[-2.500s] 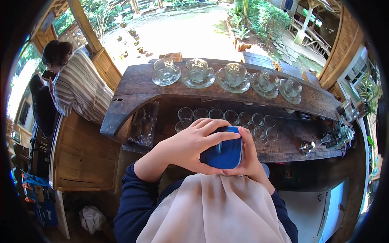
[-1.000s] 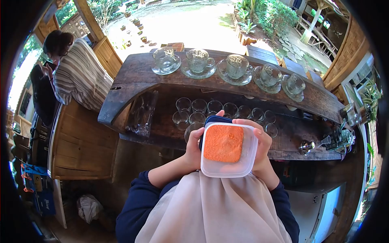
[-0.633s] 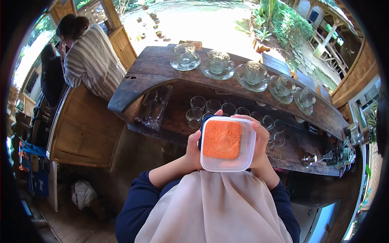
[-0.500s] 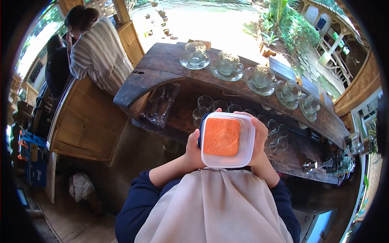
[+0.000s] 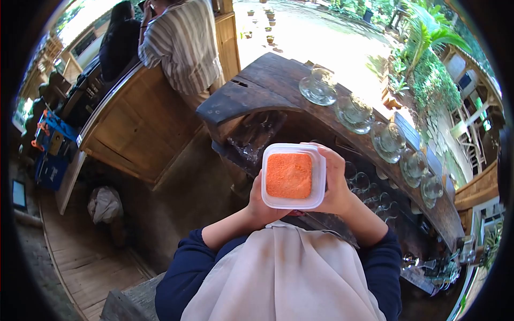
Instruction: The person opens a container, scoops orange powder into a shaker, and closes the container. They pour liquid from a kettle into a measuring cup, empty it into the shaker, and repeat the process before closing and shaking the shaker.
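While both hands cradle it level above the wooden bar counter's (image 5: 251,96) left end, the open plastic container (image 5: 292,202) of orange powder (image 5: 289,175) looks light, thin-walled and spill-prone; left hand (image 5: 261,206) cups its near corner, right hand (image 5: 336,187) fingers wrap its side wall, the safest holds

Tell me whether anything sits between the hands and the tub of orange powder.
Nothing visible does. The left hand grips the plastic tub at its lower left corner and the right hand wraps its right side; the orange powder lies uncovered.
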The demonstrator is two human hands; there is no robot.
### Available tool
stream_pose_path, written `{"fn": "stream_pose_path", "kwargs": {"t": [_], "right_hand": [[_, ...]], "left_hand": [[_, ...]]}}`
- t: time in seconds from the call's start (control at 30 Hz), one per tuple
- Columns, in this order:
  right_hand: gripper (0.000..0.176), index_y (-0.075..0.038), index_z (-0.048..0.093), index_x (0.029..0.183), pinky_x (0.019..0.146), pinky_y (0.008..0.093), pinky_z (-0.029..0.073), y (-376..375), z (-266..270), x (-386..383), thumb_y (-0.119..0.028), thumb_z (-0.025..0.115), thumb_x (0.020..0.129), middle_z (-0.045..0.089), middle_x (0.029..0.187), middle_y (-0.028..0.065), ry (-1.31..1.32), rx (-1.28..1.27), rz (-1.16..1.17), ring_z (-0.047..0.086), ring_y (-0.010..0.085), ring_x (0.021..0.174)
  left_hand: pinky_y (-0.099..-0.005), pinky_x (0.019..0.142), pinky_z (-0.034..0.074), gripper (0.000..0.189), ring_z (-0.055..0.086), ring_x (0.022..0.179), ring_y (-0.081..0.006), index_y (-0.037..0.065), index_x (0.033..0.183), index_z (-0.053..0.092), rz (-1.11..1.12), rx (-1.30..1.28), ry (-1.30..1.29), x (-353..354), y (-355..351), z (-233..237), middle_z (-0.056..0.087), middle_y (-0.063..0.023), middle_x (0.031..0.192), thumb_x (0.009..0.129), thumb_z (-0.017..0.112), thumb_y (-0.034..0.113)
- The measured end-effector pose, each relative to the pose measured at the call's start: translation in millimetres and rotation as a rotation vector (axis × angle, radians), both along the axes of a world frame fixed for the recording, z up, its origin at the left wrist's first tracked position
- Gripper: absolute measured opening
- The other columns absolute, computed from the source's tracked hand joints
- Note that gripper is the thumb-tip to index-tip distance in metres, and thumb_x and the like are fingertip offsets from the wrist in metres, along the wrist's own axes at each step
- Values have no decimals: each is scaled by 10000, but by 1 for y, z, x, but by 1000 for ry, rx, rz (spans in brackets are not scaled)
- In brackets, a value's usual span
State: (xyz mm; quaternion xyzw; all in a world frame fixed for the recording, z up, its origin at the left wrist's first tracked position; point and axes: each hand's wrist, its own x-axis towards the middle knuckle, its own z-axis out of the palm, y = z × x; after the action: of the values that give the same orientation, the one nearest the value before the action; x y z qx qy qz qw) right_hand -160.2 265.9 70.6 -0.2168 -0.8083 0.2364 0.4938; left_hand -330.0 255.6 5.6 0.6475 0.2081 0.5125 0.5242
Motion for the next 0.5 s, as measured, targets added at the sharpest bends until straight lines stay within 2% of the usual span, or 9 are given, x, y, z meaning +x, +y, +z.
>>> {"fn": "stream_pose_path", "kwargs": {"t": [0.03, 0.1, 0.13, 0.17, 0.2, 0.23, 0.33, 0.43, 0.5], "right_hand": [[1203, -110, 154, 1398, 1017, 436, 370, 6, -1, -4, -162, 938, 488, 364, 1354, 226, -58, -38, 19, 438, 334, 1237], [1209, -103, 160, 1405, 1005, 423, 360, 20, 2, -8, -267, 940, 496, 341, 1387, 222, -83, -86, 86, 402, 326, 1268], [1191, -95, 171, 1406, 982, 410, 367, 28, 15, -9, -343, 920, 515, 335, 1399, 220, -147, -48, 151, 387, 320, 1281], [1179, -88, 182, 1407, 959, 398, 374, 37, 26, -10, -419, 900, 534, 329, 1411, 218, -211, -11, 215, 372, 314, 1293], [1092, -82, 278, 1402, 1043, 449, 320, 46, 35, -9, -389, 893, 554, 316, 1416, 217, -210, -75, 242, 349, 354, 1305], [828, -52, 396, 1325, 982, 417, 382, 55, 44, -10, -353, 824, 684, 403, 1349, 198, -235, -80, 184, 440, 333, 1231], [257, -32, 564, 1083, 780, 338, 487, 89, 40, -25, -128, 634, 855, 570, 1032, 120, -409, -133, 86, 613, 259, 886], [177, -37, 585, 1031, 757, 374, 499, 126, 12, -42, -71, 595, 857, 569, 996, 124, -712, -236, 159, 609, 290, 867], [195, -45, 593, 1018, 759, 379, 503, 157, -30, -54, -64, 609, 825, 569, 999, 129, -723, -150, 196, 612, 297, 881]], "left_hand": [[-352, 976, 437, 653, 530, 1172, -218, 53, 1311, 408, 16, 0, 0, -5, 2, -1, 515, -107, 1288, 778, 754, 202], [-295, 897, 483, 693, 599, 1068, -203, 15, 1234, 450, 244, 123, 52, -19, 6, -1, 580, -106, 1186, 641, 804, -52], [-295, 897, 483, 693, 599, 1068, -203, 15, 1234, 450, 257, 122, 54, -26, 8, -2, 580, -106, 1186, 641, 804, -52], [-346, 917, 471, 645, 535, 1137, -245, 52, 1303, 393, 49, -193, -302, -32, 9, -4, 495, -119, 1275, 728, 664, 163], [-396, 936, 459, 654, 472, 1206, -287, 90, 1372, 336, -169, -506, -656, -39, 9, -7, 410, -132, 1364, 815, 524, 377], [-446, 956, 447, 719, 409, 1274, -329, 128, 1441, 279, -399, -815, -1009, -46, 10, -11, 325, -146, 1453, 902, 384, 592], [-446, 955, 446, 696, 429, 1230, -368, 122, 1434, 296, -283, -799, -984, -69, 15, -36, 314, -145, 1460, 901, 441, 545], [-442, 938, 454, 686, 448, 1187, -344, 127, 1422, 323, -195, -847, -990, -83, 13, -41, 303, -142, 1463, 893, 454, 544], [-431, 910, 467, 705, 438, 1182, -320, 144, 1420, 327, -240, -906, -1082, -90, 11, -44, 297, -135, 1463, 873, 473, 565]]}}
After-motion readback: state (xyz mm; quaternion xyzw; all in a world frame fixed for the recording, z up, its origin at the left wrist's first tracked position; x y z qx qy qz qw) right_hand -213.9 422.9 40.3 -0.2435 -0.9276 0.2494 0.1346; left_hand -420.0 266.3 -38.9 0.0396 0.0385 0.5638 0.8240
